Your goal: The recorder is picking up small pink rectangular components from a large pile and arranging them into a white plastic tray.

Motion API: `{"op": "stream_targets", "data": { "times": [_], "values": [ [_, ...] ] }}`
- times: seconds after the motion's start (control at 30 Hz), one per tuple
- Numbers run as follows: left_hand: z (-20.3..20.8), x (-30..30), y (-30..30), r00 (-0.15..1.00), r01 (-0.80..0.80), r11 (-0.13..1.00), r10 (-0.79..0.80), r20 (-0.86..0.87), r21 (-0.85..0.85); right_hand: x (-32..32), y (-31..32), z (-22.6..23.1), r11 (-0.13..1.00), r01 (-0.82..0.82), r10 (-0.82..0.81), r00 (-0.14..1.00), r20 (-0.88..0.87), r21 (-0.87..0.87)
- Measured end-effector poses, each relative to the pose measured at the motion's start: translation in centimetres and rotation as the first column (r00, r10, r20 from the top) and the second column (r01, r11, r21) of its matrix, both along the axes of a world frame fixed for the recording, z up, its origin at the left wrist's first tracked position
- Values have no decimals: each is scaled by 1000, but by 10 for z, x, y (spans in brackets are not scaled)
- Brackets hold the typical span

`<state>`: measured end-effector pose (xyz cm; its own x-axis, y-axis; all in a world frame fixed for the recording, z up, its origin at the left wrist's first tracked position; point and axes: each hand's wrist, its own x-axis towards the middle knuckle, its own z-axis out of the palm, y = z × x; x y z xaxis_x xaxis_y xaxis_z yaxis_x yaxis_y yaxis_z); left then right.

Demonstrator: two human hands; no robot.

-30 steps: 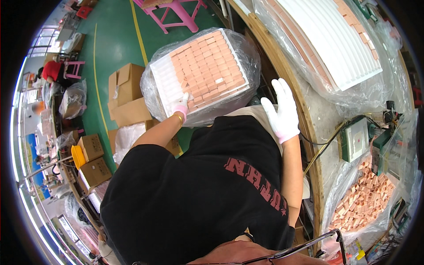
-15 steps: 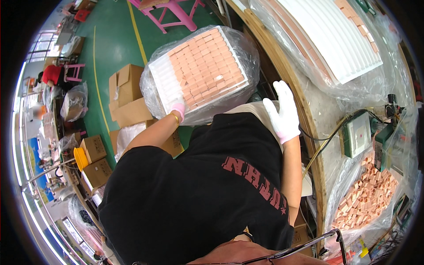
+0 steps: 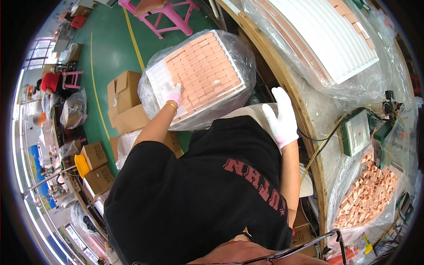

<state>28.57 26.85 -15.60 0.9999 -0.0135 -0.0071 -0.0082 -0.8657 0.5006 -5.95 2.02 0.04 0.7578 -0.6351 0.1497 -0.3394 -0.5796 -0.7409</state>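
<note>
My left hand (image 3: 172,94), in a white glove with a pink cuff, rests at the left part of a white ribbed tray (image 3: 155,76). Its fingers look spread, though the white glove blends into the tray. Right beside the thumb begin the rows of short copper-coloured pieces (image 3: 201,73) that cover most of the tray. The tray lies on clear plastic wrapping (image 3: 248,66). My right hand (image 3: 282,123), gloved in white too, is held up near the wooden bench edge (image 3: 301,108), thumb and fingers apart, with nothing in it.
On the bench at right lie a large white ribbed sheet (image 3: 327,39) with copper pieces along its edges, a green device (image 3: 355,134) with cables, and a plastic-lined heap of loose copper pieces (image 3: 366,194). Cardboard boxes (image 3: 123,95) stand left; a pink stool (image 3: 170,20) stands ahead.
My left hand has moved from the tray's near edge farther in, up to the border of the copper rows. My right hand stays nearly in place. The view has shifted slightly.
</note>
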Motion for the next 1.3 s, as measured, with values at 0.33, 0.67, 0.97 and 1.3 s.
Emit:
{"op": "stream_targets", "data": {
  "times": [0.33,0.67,0.97,1.3],
  "values": [
    [6,8,15,911,18,938,-158,-382,-345,-3,5,0,999,-16,16,1000,-6,44],
    [-129,90,61,925,-25,926,-122,-361,-377,-6,-7,4,1000,27,-27,999,23,-8],
    [-30,26,-63,970,182,866,-236,-61,-465,-45,-9,19,992,84,-91,993,70,98],
    [294,-154,-438,-302,921,-390,-734,608,-13,-123,-7,76,936,305,-341,908,241,174]
  ]
}}
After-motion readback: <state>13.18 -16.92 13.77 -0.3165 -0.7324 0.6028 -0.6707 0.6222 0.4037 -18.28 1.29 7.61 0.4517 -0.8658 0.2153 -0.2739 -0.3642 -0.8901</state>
